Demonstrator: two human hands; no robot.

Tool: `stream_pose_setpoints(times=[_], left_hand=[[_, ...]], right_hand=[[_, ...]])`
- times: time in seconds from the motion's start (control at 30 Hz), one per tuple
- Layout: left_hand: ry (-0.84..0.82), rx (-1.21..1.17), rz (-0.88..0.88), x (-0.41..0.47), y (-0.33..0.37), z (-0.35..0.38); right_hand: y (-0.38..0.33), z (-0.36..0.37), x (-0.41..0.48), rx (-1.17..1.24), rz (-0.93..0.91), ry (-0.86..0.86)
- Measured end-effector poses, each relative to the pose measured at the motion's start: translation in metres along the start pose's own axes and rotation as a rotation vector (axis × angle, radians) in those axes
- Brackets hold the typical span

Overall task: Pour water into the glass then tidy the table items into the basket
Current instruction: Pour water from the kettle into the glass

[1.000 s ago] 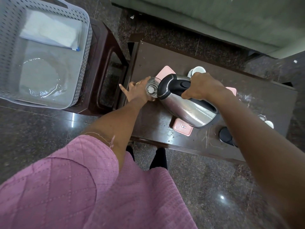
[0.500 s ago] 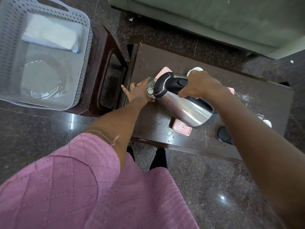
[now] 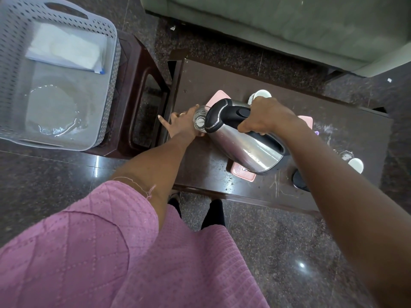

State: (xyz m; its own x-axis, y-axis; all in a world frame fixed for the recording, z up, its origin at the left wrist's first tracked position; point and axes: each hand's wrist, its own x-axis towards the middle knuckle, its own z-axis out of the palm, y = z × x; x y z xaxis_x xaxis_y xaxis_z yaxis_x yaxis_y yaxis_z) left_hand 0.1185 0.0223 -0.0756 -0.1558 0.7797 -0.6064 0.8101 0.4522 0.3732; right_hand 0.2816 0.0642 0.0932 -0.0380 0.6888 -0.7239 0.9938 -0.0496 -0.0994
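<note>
Pouring: a steel electric kettle (image 3: 244, 150) is held tilted, its black lid end lowered over the mouth of the glass; no stream of water can be made out.
Right hand (image 3: 264, 117): its fingers are curled tightly round the kettle's black handle.
Left hand (image 3: 181, 126): its fingers are wrapped round the clear glass (image 3: 199, 123), except for one finger that is stretched out toward the table's edge; a ring is worn.
Glass: it is held upright at the left end of the dark brown table (image 3: 222, 78), just beside the pink mat.
Pink mat (image 3: 242, 175): it is laid on the table beneath the kettle, and its corners are seen around the kettle's body.
White cups: one white cup (image 3: 262, 94) is seen beyond the right hand, and another small cup (image 3: 355, 165) is set near the table's right end.
Kettle base (image 3: 299, 181): a black round base is partly hidden by the right forearm.
Basket (image 3: 109, 85): a grey perforated plastic basket is set on a brown stool (image 3: 138, 90) just left of the table.
Basket contents: a folded white cloth (image 3: 66, 47) and a clear glass plate (image 3: 53, 112) are laid inside.
</note>
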Motion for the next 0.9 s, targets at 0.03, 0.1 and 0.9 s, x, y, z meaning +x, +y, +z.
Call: stream_pose_setpoints(times=[0.03, 0.1, 0.9], left_hand=[[0.0, 0.006, -0.007, 0.0, 0.0, 0.0], [0.0, 0.02, -0.019, 0.0, 0.002, 0.0], [-0.001, 0.064, -0.088, -0.003, 0.012, -0.003]], right_hand=[[0.0, 0.0, 0.0, 0.005, -0.001, 0.003], [0.001, 0.0, 0.0, 0.015, -0.003, 0.006], [0.004, 0.002, -0.004, 0.037, -0.012, 0.001]])
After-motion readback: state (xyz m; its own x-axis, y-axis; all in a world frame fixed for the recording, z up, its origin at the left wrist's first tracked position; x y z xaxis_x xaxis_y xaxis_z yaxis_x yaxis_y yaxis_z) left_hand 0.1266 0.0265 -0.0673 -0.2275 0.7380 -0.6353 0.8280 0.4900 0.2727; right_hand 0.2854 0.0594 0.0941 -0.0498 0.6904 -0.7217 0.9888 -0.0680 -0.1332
